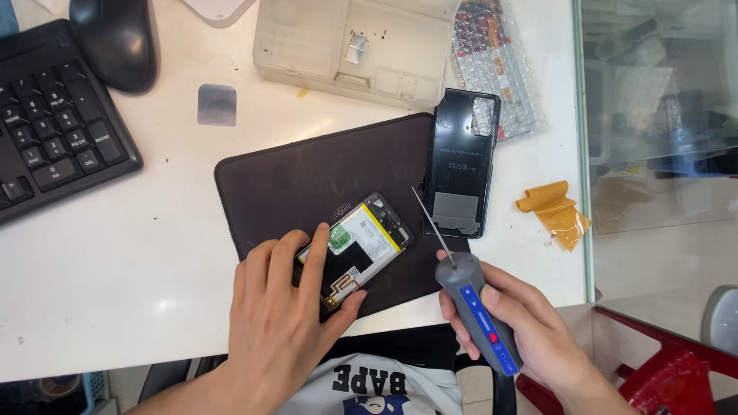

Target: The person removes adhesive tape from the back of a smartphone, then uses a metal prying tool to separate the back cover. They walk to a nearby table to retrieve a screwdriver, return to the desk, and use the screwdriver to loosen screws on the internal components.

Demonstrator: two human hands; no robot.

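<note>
A keyboard and mouse sit far left on the surface. The left hand pins the opened phone on the mat, steadying it. The right hand has its fingers clenched round an electric screwdriver, tip raised beside the back cover.

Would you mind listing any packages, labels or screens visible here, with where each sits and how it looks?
Bubble-wrap packet: top right of the desk, clear, holding red and dark parts.
Battery label: on the opened phone under the left hand, white rectangle with a yellow edge.
Grey sticker: on the black back cover, rectangular.
No lit screen shows.
</note>
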